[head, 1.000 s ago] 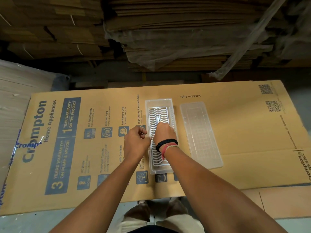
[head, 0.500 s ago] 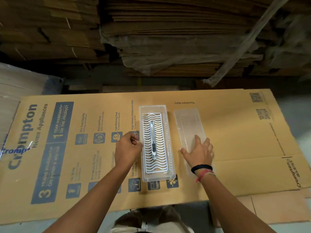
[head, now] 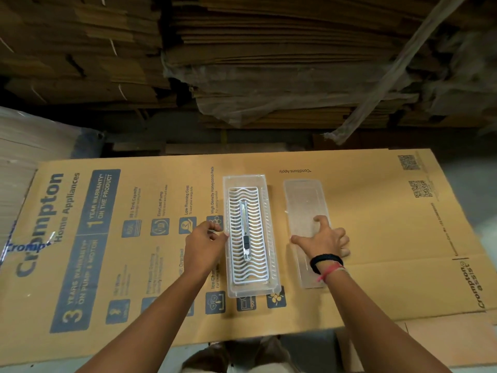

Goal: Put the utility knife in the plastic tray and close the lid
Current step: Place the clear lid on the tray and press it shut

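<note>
The clear plastic tray point(head: 245, 179) lies lengthwise on the cardboard sheet, with a white wavy grid inside. The silver utility knife point(head: 245, 230) rests on that grid, along the tray's length. My left hand point(head: 205, 243) is at the tray's left rim, fingers curled and pinching the edge. To the right, apart from the tray, the clear lid point(head: 303, 203) lies flat. My right hand point(head: 324, 240) is spread over the lid's near half, thumb at its left edge and fingers over its right edge.
A large printed cardboard sheet point(head: 376, 238) is the work surface. Tall stacks of flattened cartons point(head: 269, 63) rise behind it. A wrapped white stack point(head: 24, 157) stands at the left. My feet show below the sheet's near edge.
My right hand let go of the knife in the tray and moved right onto the lid, where it now spans both edges. My left hand stayed at the tray's left rim.
</note>
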A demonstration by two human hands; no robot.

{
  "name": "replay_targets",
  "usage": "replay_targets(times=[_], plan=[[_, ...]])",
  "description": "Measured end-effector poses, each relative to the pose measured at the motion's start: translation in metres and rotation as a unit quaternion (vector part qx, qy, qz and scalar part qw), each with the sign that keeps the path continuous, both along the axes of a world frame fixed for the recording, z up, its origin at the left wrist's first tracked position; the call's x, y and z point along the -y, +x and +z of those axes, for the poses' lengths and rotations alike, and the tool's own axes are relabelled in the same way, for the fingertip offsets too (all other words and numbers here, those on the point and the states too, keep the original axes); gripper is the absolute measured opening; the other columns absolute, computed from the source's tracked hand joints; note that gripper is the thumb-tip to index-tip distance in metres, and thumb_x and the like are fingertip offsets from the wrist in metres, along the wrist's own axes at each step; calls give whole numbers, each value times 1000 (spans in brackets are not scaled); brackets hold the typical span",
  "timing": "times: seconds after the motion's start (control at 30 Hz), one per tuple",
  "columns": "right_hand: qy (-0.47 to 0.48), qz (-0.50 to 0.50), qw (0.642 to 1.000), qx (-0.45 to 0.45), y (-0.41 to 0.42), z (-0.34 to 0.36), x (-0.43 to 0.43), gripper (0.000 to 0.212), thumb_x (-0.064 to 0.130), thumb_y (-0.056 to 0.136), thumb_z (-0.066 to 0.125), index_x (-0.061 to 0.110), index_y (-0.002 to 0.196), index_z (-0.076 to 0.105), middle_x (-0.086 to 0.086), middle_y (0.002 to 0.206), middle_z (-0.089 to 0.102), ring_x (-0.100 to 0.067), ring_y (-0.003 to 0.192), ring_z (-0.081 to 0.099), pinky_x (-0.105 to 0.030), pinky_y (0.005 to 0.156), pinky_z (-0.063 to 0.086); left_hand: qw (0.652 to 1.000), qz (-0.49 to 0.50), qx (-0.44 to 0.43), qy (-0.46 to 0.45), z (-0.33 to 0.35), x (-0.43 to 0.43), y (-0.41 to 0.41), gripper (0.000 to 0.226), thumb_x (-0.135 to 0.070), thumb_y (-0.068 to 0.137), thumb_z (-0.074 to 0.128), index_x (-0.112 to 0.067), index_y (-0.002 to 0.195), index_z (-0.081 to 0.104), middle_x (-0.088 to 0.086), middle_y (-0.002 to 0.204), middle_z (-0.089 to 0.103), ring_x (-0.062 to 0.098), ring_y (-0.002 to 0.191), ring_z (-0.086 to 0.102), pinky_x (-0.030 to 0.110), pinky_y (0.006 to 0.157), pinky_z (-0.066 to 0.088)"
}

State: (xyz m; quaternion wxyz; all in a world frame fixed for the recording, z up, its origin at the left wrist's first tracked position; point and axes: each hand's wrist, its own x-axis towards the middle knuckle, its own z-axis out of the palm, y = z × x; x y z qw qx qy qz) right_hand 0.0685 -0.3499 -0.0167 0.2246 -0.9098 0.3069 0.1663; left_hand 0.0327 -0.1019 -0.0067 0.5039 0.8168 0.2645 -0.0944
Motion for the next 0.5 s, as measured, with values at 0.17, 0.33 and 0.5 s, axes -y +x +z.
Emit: replay_targets(times=[0.17,0.33,0.5], plan=[[113,-24,990,80,-7,41,-31,75,57,50,76,44,118,45,-10,113,40,-32,113,36,-45,91,39,1000,6,3,-26,1,1,-2,29,-31,95,56,-8,83,69,17,73,69,31,63,62,38,63,52],[101,35,991,85,-28,48,-83,82,66,47,71,45,121,42,-5,103,38,-30,108,37,-40,85,41,993,61,-19,-101,4,9,-2,44,-43,100,43,-12,89,72,9,73,71,16,57,66,29,58,51],[30,68,993,89,-28,33,-120,88,71,44,63,42,124,41,-8,106,40,-31,104,37,-41,82,38,987,80,-29,-138,6,10,-4,49,-42,100,44,-2,90,71,4,66,65,15,52,57,25,51,47]])
